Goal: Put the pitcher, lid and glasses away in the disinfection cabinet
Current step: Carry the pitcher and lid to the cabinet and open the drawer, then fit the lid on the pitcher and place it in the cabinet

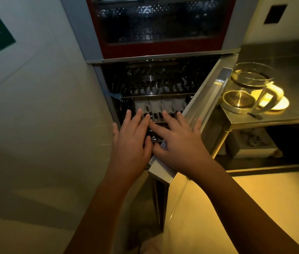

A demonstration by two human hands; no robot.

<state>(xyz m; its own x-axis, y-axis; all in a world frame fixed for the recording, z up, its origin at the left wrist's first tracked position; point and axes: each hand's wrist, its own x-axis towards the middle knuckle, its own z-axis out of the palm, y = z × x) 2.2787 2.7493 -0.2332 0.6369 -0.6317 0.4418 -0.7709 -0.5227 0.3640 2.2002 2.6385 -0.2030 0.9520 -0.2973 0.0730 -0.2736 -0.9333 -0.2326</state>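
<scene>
Steel counter (291, 70) holds pitcher (249, 83); open cabinet (163, 51) holds mugs (156, 105).

upper door (163, 50) of disinfection cabinet (77, 24): dark red frame; casing silver-grey
door glass (159, 24): black, speckled with white glints
mugs (156, 105): white
pitcher (251, 83): clear glass, yellow tint, cream handle
lid (238, 101): clear, gold-lit, silver rim
table (291, 70), right: bare steel grey
wall (35, 107), left: off-white tile, thin pale joint lines
sign (0, 33), far left: green border, white inside
tape (116, 96): blue
wall plate (275, 13), far right: black
floor (236, 198), near right: yellow cast
</scene>
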